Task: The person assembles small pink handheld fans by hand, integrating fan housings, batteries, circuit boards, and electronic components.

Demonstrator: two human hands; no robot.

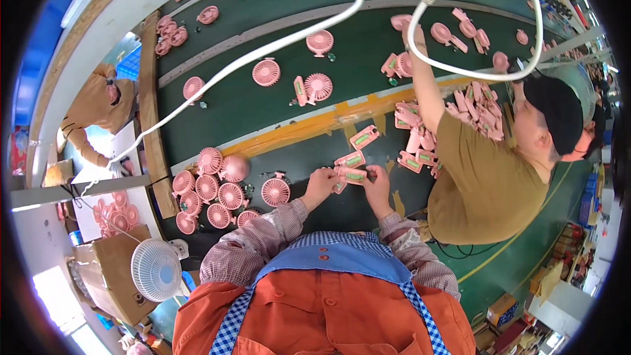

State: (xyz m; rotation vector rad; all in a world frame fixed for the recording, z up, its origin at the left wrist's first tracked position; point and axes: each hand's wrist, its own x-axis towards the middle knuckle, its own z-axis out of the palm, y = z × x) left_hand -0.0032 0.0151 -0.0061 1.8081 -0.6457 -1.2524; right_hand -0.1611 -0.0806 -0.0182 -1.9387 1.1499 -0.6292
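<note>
My left hand (320, 185) and my right hand (377, 190) are closed at opposite ends of a pink fan handle (352, 175), an open shell with a green insert showing inside. Just beyond it lie two similar handle shells, one nearer (350, 160) and one farther (364, 136). Part of another shell shows under the one I hold. To the left of my left hand rests a pink fan head (275, 191) with a small green part and wires at its top. Several more fan heads (218, 215) are heaped farther left.
At my right a co-worker (486, 184) reaches across the bench, beside a pile of pink handles (483, 105). A green conveyor belt (230, 115) carries fan parts beyond an orange-taped edge (315, 120). White cables (263, 48) hang overhead. A white fan (156, 269) stands at lower left.
</note>
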